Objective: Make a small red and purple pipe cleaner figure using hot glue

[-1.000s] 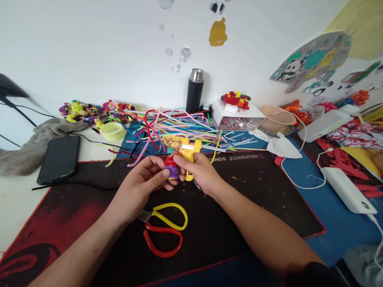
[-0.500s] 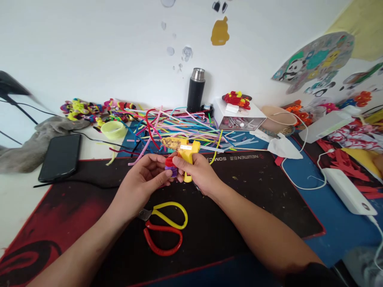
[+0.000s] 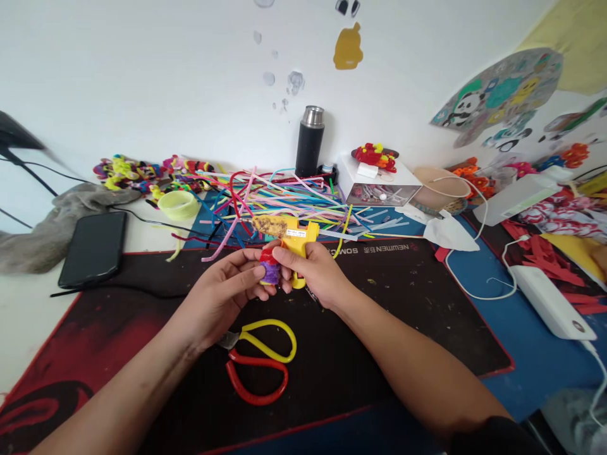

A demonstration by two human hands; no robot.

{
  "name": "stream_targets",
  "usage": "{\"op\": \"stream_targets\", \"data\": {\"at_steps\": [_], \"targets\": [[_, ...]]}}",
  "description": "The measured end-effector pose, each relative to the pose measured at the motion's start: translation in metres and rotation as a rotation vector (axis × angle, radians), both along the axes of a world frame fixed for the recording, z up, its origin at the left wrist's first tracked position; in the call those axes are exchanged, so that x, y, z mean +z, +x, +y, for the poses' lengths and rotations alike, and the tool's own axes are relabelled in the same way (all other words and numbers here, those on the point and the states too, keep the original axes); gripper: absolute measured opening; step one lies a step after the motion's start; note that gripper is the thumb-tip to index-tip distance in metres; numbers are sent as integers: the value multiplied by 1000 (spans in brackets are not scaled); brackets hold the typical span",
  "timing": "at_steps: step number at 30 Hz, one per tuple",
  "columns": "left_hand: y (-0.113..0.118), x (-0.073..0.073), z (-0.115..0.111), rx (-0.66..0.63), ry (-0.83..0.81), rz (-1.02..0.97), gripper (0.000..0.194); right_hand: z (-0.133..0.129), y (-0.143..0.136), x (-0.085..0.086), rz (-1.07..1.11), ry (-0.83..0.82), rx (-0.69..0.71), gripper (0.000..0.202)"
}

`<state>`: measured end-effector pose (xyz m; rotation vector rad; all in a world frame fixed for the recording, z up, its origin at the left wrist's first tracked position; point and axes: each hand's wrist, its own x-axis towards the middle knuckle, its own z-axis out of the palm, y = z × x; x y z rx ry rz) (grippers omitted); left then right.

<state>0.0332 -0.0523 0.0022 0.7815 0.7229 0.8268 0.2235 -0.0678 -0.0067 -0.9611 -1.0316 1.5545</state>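
Note:
Between the fingers of my left hand [image 3: 232, 281] is a small fuzzy piece [image 3: 270, 268], red on top and purple below, with a yellow lower edge. My right hand [image 3: 320, 272] is wrapped round the handle of a yellow glue gun [image 3: 296, 237]; its thumb also touches the red part of the piece. The gun's stained nozzle points left, above the piece. Scissors [image 3: 263, 363] with one yellow and one red handle lie on the dark mat below my hands, their blades partly hidden by my left wrist.
Colourful pipe cleaners [image 3: 279, 196] are heaped behind the mat [image 3: 403, 316]. A black flask [image 3: 310, 142] and a white box [image 3: 374, 183] stand near the wall. On the left lies a phone [image 3: 93, 249]; on the right, a white power bank [image 3: 552, 303] with a cable.
My left thumb has shifted up and left on the piece, showing more of its purple part and yellow edge. The glue gun has turned slightly in my right hand.

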Motion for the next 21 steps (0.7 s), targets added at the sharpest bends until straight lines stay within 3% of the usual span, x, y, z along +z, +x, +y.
{"op": "stream_targets", "data": {"at_steps": [10, 21], "targets": [[0, 3, 1, 36, 1, 20, 39, 0, 1, -2, 38, 12, 7, 47], [-1, 1, 0, 35, 139, 110, 38, 0, -1, -4, 46, 4, 10, 45]]}}
